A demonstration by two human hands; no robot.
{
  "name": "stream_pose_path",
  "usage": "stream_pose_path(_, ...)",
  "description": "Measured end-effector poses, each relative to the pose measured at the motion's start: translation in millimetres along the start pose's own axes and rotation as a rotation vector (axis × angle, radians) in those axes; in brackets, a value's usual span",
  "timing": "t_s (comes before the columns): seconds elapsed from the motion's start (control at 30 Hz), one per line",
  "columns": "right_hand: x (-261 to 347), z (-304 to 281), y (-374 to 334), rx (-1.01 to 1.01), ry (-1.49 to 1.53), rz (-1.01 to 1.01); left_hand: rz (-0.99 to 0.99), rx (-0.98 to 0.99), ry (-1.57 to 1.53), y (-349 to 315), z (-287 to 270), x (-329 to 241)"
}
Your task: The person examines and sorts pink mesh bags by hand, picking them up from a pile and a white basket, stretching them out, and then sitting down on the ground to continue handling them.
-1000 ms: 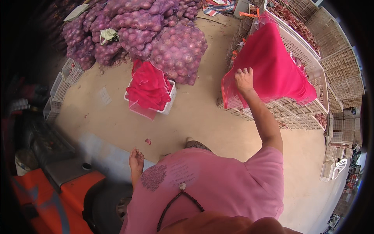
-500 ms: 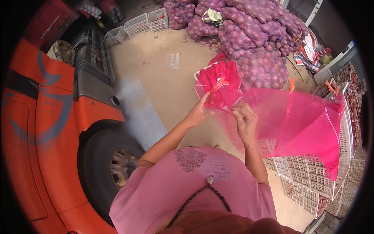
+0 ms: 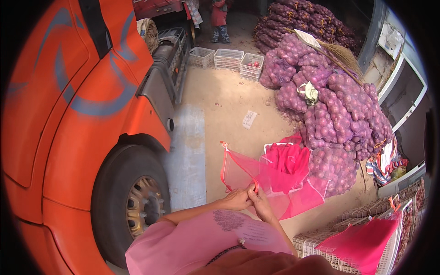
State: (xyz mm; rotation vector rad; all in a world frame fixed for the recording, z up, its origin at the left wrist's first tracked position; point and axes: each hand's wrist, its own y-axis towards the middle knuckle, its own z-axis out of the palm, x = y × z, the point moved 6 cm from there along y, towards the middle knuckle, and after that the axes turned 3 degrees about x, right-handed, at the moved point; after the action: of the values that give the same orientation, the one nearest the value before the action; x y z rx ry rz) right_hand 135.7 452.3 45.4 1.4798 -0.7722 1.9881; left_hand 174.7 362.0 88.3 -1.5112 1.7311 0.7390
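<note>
A pink mesh bag (image 3: pixel 238 167) with an orange-red edge hangs spread out in front of my body. My left hand (image 3: pixel 236 200) is closed on its lower edge. Right beside it, touching, my right hand (image 3: pixel 260 205) pinches the mesh bag close to a loop of the orange-red edging. Just beyond the hands stands a white crate (image 3: pixel 271 145) heaped with bright pink mesh bags (image 3: pixel 291 160). The held mesh partly covers the crate's front. Another pink mesh bag (image 3: pixel 362 243) lies over crates at the lower right, apart from my hands.
Purple net sacks of onions (image 3: pixel 339 110) are piled at the right, a broom (image 3: pixel 341 57) across them. White crates (image 3: pixel 228 59) stand at the back. An orange truck (image 3: pixel 87 91) with a large wheel (image 3: pixel 137 206) fills the left. A person (image 3: pixel 220 20) stands far back. Stacked crates (image 3: pixel 321 240) sit lower right.
My hands have come together, and the held mesh now spreads ahead and left instead of showing stretched toward the crates at right. The view has shifted, showing more of the background.
</note>
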Motion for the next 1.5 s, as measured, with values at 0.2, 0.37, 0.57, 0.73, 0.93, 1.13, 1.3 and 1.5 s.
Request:
stream_pose_path(0.2,-12.1,-13.8,5.0,-0.31,0.145,0.097,0.186,-0.056,-0.144,-33.3,-8.0,9.8)
stream_pose_path(0.37,21.4,18.4,-1.4,-0.033,-0.713,-0.115,0.318,-0.425,0.355,-55.0,-71.0,-33.2)
stream_pose_path(0.57,57.6,29.5,-9.7,-0.089,-0.782,-0.066,-0.055,-0.334,0.407,-68.1,-80.5,72.7)
stream_pose_path(0.73,61.3,-22.5,-15.4,-0.347,-0.98,-0.173,-0.391,-0.477,0.378,-150.3,-111.1,137.1)
stream_pose_path(0.93,48.7,-34.8,-38.9,-0.557,-1.229,-0.137,-0.587,-0.412,0.0,-201.4,-108.6,169.4)
stream_pose_path(1.13,-18.6,-3.4,-45.6,-0.256,-1.283,-0.024,-0.241,-0.829,-1.302,-178.6,-160.2,192.9)
stream_pose_path(1.3,-33.0,11.0,-59.3,-0.301,-0.808,0.102,-0.041,-0.689,-1.485,-146.4,-186.2,203.2)
stream_pose_path(1.5,17.2,-51.4,-79.6,-0.744,0.618,-0.417,-0.26,0.299,-0.656,-130.3,-131.0,114.3)
